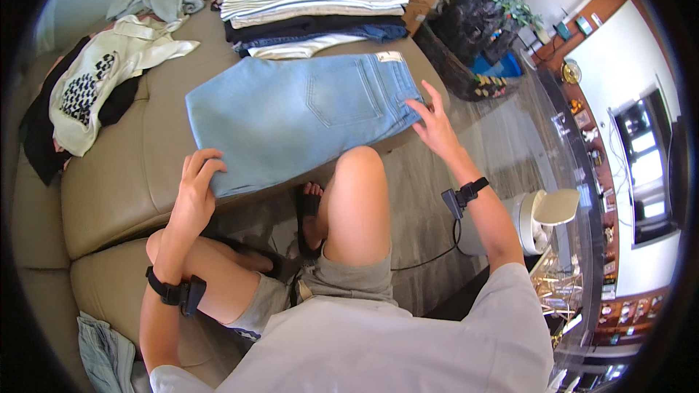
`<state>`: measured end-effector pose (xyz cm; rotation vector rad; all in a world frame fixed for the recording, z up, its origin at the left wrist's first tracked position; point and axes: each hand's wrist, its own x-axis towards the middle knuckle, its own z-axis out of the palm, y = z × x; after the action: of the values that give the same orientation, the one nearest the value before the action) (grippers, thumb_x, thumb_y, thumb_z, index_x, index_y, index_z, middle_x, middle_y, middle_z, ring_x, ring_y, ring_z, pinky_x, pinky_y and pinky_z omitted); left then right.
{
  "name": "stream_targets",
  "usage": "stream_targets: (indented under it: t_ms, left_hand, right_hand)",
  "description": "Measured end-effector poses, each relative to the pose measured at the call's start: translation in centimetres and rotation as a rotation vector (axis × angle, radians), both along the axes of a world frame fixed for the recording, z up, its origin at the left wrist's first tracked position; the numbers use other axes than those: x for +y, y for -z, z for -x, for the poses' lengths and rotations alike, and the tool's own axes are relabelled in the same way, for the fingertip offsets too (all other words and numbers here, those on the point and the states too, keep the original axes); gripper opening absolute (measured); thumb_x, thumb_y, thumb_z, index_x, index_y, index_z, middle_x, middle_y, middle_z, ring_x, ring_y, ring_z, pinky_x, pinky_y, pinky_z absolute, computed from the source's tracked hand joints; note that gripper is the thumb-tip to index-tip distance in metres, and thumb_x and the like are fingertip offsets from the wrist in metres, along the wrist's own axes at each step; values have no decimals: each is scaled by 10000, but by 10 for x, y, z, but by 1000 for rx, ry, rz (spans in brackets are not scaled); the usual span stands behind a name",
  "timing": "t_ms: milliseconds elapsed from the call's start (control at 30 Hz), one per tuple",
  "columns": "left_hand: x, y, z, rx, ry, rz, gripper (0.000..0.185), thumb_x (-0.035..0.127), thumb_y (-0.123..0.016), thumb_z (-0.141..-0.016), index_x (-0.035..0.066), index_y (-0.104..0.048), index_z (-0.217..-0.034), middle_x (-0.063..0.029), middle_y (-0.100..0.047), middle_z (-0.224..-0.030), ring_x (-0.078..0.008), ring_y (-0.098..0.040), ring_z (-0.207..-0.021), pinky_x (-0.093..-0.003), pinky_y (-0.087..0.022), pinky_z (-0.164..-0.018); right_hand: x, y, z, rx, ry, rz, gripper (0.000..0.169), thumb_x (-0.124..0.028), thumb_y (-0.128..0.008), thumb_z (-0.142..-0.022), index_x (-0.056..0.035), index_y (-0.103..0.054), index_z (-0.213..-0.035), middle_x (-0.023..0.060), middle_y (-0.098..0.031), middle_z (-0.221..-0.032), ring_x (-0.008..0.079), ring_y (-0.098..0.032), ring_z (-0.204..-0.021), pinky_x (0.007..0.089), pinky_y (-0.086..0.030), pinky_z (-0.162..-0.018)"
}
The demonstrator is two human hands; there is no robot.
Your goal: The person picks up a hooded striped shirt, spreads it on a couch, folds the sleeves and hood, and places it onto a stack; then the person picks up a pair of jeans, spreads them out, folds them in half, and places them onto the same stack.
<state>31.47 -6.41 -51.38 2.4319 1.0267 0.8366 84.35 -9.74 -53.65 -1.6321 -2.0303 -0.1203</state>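
Note:
Light-blue denim jeans [267, 114] lie folded lengthwise on the tan leather sofa, a back pocket facing up and the waistband to the right. At their lower left corner is my left hand [197, 183], fingers curled at the fabric's edge; whether it pinches the cloth I cannot tell. My right hand [434, 120] is at the waistband, thumb and fingers spread apart, a fingertip touching or just over the denim. Just beyond the jeans stands a stack of folded clothes [314, 0], with white, striped, black and dark denim layers.
Loose clothes, among them a white garment with a black print [87, 90] and a grey one [158, 0], lie at the left on the sofa [109, 191]. More pale denim [106, 352] is at lower left. A rock fountain [475, 16] and a waste bin [524, 224] stand at right.

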Motion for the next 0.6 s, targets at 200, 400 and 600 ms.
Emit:
stream_targets:
  t_ms: [200, 400, 600]
  left_hand:
    - [23, -58, 10, 87, -81, -247, 434, -154, -605, -693, 47, -646, -1075, -97, -624, -1166, -317, -554, -1084, -371, -456, -901]
    - [42, -131, 56, -710, -152, 217, 258, 57, -633, -967, -14, -647, -1214, -5, -685, -1081, -100, -598, -1057, -264, -432, -980]
    - [77, -136, 52, -908, -397, 529, 259, 241, -598, -1033, 1, -659, -1109, -11, -684, -940, -60, -601, -759, -227, -483, -710]
  right_hand:
    - [22, -67, -2, 14, -147, -124, 434, 40, -762, -709, -57, -697, -1127, 105, -618, -1328, 296, -640, -1140, 372, -524, -971]
    - [48, -160, 6, 425, -195, -210, 285, -58, -747, -840, -32, -690, -1118, 39, -690, -1058, 142, -624, -972, 287, -487, -888]
    - [118, -139, 17, 881, -110, -10, 429, -161, -788, -882, -36, -594, -1244, 51, -659, -1080, 128, -617, -971, 263, -490, -880]
